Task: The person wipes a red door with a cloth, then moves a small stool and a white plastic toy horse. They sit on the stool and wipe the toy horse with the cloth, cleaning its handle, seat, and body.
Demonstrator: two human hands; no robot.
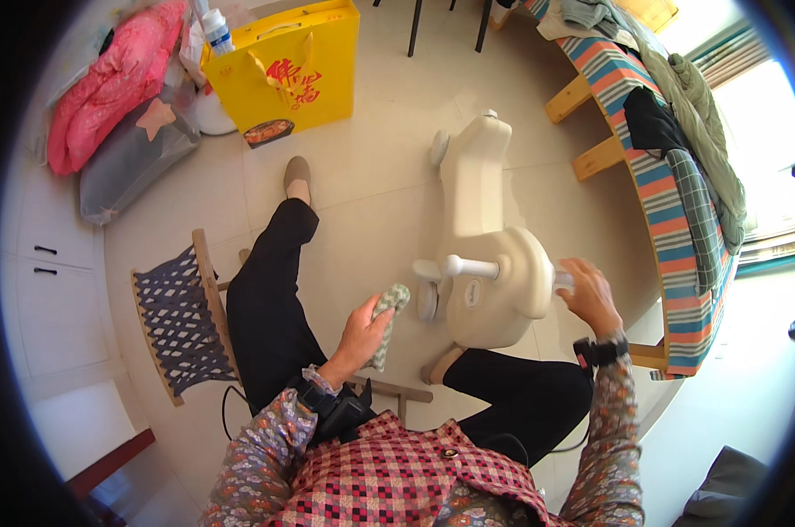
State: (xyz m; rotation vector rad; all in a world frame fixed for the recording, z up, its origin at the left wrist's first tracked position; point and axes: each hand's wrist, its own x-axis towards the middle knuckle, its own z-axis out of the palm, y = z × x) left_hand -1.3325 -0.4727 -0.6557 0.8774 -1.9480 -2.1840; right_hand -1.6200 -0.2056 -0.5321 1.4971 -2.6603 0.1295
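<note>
In my left hand (364,336) is a folded green-and-white patterned cloth (392,304), one end hanging below the fingers. It is to the left of a cream plastic ride-on toy (479,191) with small wheels, which stands on the floor before me. A white handlebar grip (471,266) sticks out from the toy's left side. My right hand (588,293) is at the grip on the other side (564,278), thumb and fingers apart about its outer end; whether they touch it is unclear.
A folding stool (185,316) with a woven seat stands left of my leg. Further off are a yellow gift bag (305,85), a pink padded garment (117,85) and a grey plastic-wrapped bundle (140,158). A bed with a striped cover (664,191) runs along the right.
</note>
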